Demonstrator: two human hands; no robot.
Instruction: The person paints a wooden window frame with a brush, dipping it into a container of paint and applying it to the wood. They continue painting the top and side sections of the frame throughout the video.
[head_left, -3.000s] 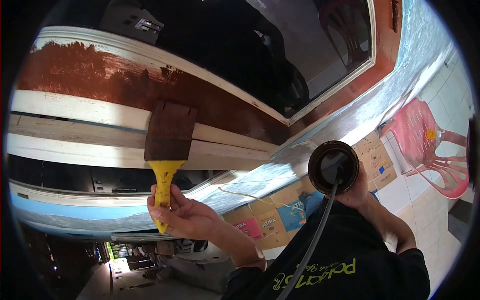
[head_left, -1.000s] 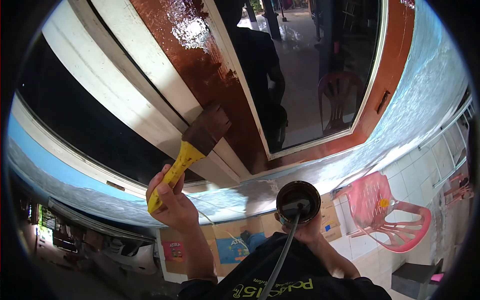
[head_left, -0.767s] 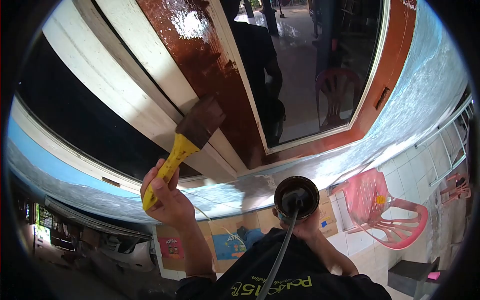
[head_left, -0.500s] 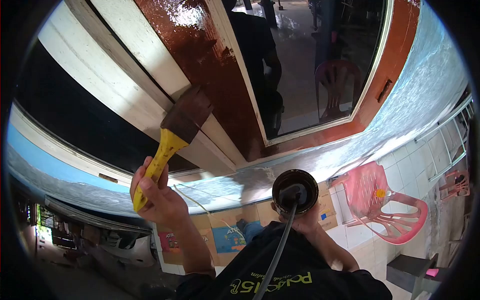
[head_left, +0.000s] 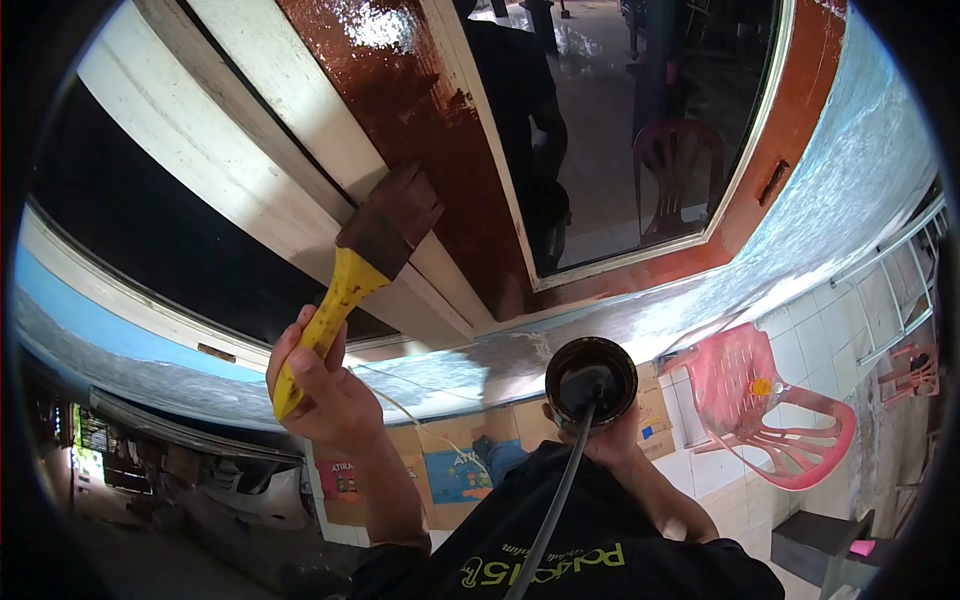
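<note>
My left hand [head_left: 325, 385] is closed around the yellow handle of a wide paintbrush [head_left: 345, 285]. The brush's dark, paint-soaked bristle end lies over the pale wooden strip of a window frame [head_left: 440, 275], at the edge of a reddish-brown painted board [head_left: 410, 130]. Low in front of my chest, my right hand [head_left: 610, 440] grips a round paint can [head_left: 562, 408] from below; most of its fingers are hidden by the can. Dark paint [head_left: 580, 385] shows inside. A thin grey cord [head_left: 550, 510] runs up from my shirt and overlaps the can's mouth.
A dark glass pane [head_left: 600, 150] sits within the brown frame. Below is a blue-grey wall [head_left: 830, 180]. Flattened cardboard [head_left: 440, 440] covers the floor by the wall. To the right are a red plastic chair [head_left: 735, 375], a metal rack [head_left: 890, 280] and a dark small table [head_left: 815, 540].
My left hand and the paintbrush have shifted slightly right, the bristles a little higher along the frame. The paint can in my right hand has stayed nearly still.
</note>
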